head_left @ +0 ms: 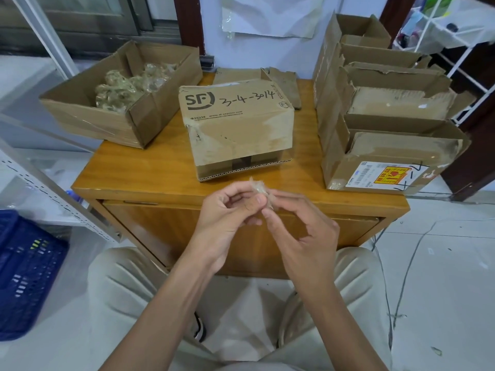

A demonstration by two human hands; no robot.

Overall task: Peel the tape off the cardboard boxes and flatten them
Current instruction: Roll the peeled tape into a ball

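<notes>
1. Both hands meet in front of the table's near edge. The left hand [230, 210] has its fingers curled and pinches a small crumpled wad of clear tape [259, 189].
2. The right hand [300, 223] pinches the same wad from the other side with thumb and forefinger — its other fingers are loosely bent.
3. On the wooden table [150, 167] stands the box marked SF [235, 127], tipped on its side, just beyond the hands.
4. To the left sits an open box [120, 97] filled with balled tape.
5. To the right — a stack of opened boxes [385, 111], well apart from the hands.
6. A blue crate [24, 274] sits on the floor at far left.
</notes>
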